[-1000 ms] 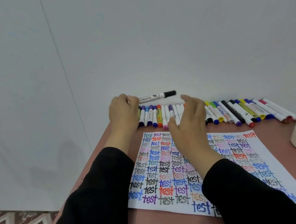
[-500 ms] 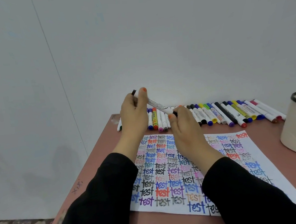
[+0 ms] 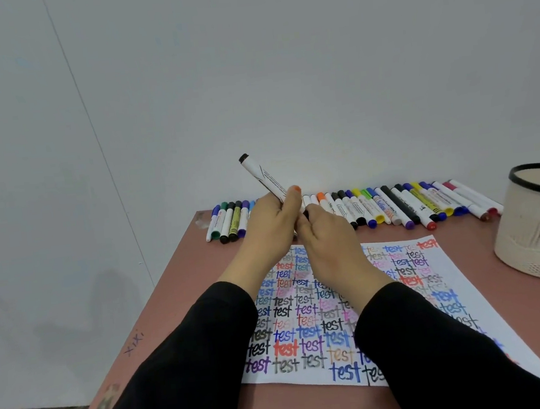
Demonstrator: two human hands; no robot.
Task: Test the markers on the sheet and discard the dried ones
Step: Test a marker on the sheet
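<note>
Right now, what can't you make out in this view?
Head view only.
Marker cap end: hidden between left hand and right hand; capped or not, cannot tell.
Cup: cut by the right edge; its wall hides most contents.
Sheet: partly under the sleeves.
Row labels: too small to read.

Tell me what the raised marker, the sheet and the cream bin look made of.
The marker looks plastic: smooth white printed barrel, black end. The sheet is paper: thin, flat, matte, inked. The bin is probably plastic: matte cream ribbed wall, black rim.
</note>
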